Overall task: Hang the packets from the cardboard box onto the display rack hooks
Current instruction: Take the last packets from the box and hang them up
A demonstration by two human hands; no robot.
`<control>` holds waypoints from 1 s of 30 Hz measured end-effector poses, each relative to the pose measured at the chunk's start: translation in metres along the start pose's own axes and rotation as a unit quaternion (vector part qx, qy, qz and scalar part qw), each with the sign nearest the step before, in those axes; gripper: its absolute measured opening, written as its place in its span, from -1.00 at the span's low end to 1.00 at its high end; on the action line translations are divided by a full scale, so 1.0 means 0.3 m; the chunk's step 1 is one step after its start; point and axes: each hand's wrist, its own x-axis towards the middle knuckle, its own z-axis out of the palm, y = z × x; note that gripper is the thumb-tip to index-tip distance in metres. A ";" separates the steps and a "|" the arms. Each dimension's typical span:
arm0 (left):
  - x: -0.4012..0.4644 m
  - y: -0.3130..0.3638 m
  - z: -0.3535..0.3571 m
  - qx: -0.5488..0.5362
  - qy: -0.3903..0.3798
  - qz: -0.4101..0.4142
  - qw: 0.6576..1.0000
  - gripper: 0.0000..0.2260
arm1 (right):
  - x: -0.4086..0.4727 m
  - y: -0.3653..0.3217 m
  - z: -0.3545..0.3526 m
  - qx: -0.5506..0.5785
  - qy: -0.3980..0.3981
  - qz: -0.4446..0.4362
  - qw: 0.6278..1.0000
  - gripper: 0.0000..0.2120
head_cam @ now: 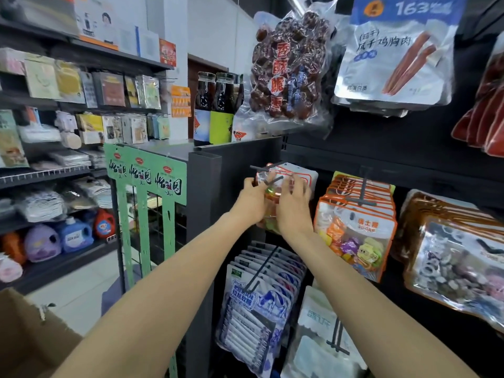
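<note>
While the cardboard box (pixel 30 336) sits low at our left, our left hand (pixel 252 199) and right hand (pixel 293 207) both pinch one clear candy packet (pixel 272 195) against the rack hook (pixel 268 170).

The packet (pixel 272 197) in the hands is showing clear plastic with an orange and white top and bright sweets inside. The packets (pixel 354 230) beside it are wearing the same orange edges. The rack (pixel 381 148) is looking black. The low packets (pixel 259 301) are showing blue and white. The stand (pixel 147 175) is showing green with black writing. The box (pixel 27 336) is looking brown.
</note>
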 end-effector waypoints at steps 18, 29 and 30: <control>-0.347 -0.147 -0.097 0.030 0.071 0.001 0.997 -0.75 | -0.244 -0.115 0.087 0.209 -0.132 -0.145 0.958 -0.74; -0.937 -0.744 -0.342 0.120 0.044 -0.330 0.935 -0.81 | -0.550 -0.678 0.411 0.248 -0.374 -0.273 0.851 -0.75; -0.988 -0.810 -0.347 0.121 0.038 -0.357 0.925 -0.79 | -0.582 -0.731 0.467 0.245 -0.389 -0.280 0.843 -0.74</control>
